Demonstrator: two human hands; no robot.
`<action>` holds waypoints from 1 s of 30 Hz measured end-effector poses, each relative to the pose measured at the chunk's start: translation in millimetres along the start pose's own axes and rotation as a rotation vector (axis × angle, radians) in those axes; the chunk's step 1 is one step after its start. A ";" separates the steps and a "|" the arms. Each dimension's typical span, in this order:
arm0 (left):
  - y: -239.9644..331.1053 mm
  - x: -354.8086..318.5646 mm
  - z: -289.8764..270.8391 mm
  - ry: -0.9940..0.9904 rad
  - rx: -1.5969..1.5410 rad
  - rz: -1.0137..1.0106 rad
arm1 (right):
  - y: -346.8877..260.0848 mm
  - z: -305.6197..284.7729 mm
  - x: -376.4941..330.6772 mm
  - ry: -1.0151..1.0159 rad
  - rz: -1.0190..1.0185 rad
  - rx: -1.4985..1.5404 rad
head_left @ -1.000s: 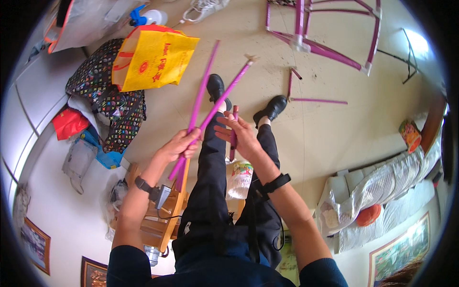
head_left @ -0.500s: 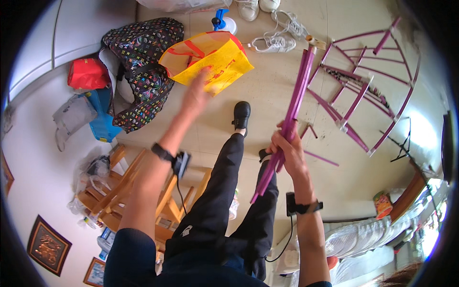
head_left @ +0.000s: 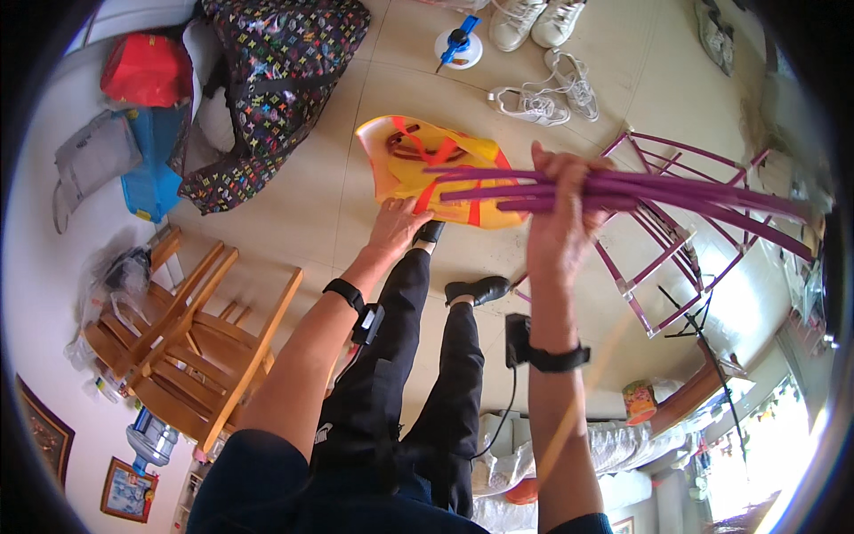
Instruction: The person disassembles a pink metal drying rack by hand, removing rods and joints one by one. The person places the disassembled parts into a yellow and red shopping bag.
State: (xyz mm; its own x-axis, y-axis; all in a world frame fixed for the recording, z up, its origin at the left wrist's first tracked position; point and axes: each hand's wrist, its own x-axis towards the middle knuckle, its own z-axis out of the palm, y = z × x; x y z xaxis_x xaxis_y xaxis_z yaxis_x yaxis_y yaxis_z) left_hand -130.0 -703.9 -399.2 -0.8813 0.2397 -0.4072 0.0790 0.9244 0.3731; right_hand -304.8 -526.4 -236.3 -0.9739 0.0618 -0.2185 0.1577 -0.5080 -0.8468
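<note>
1. We saw the right hand point(head_left: 565, 214) closed around a bundle of purple tubes point(head_left: 500, 191), fingers wrapped over it, above the middle of the floor point(head_left: 302, 222).
2. The tubes ran roughly crosswise, their ends fanning a little apart; the left ends crossed in front of a yellow bag point(head_left: 407, 182), and the right ends pointed toward the floor's right edge.
3. We found the left hand point(head_left: 398, 227) at the bag's near edge, fingers bent and touching it; we could not tell whether they pinched it.
4. The bag gaped open, with orange-red handles point(head_left: 454, 149) and some dark red pieces point(head_left: 405, 141) inside; it stood well in from the floor's left edge, overlapping one of the person's black shoes in our view. We could not tell whether its base touched the floor.
5. Toward the floor's right edge we saw a purple tubular frame point(head_left: 656, 263), partly hidden behind the bundle.
6. Beyond the bag, we noted white shoes point(head_left: 534, 107) and a white bottle with a blue top point(head_left: 458, 49).
7. Along the floor's left edge lay a dark patterned bag point(head_left: 280, 76), beside a red bag point(head_left: 147, 71) and a blue container point(head_left: 151, 173).
8. Nearer us on that edge stood wooden chairs point(head_left: 222, 378).
</note>
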 end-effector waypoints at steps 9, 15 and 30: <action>0.5 -16.7 20.8 0.034 -0.220 0.036 | 126.6 -4.6 -33.2 0.035 0.243 -0.339; -12.6 -28.8 26.8 0.037 -0.237 0.187 | 133.5 3.1 -9.7 -0.056 0.081 -0.188; -10.6 -25.8 21.3 0.083 -0.130 0.183 | 215.4 -83.9 -64.4 -0.249 0.169 -0.546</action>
State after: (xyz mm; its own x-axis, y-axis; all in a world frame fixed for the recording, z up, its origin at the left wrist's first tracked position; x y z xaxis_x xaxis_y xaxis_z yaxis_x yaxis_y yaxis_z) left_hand -98.2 -713.6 -410.4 -0.8935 0.3696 -0.2551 0.1848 0.8204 0.5411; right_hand -194.4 -567.8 -445.3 -0.9265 -0.2170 -0.3073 0.3097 0.0238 -0.9505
